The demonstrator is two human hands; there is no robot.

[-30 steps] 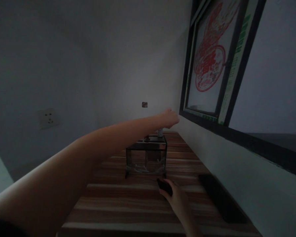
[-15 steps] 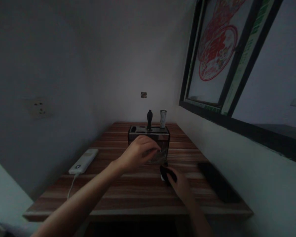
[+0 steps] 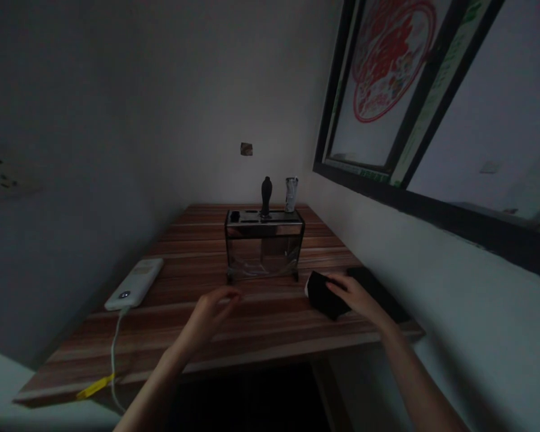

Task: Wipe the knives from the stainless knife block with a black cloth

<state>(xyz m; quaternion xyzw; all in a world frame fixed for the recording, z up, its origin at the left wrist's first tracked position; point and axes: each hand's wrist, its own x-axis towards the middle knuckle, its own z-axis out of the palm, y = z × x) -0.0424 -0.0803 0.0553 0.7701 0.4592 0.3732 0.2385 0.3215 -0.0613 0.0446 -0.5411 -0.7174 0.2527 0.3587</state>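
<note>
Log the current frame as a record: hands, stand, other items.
left hand: nothing visible in grip, nearer than the stand
right hand: gripping black item
stand: dark frame, slotted top, upright on striped table
black handle: upright in stand's top
silvery cylinder: upright; in or behind stand unclear
table left: white device, cable attached
table right: dark slab along wall

With our right hand we are grasping a black item near a flat dark slab on the striped table. We are curling our left hand loosely in front of a clear-fronted holder; a black handle is rising from its top, with a silvery cylinder standing nearby. At our left, a white device is lying joined to a cable.
</note>
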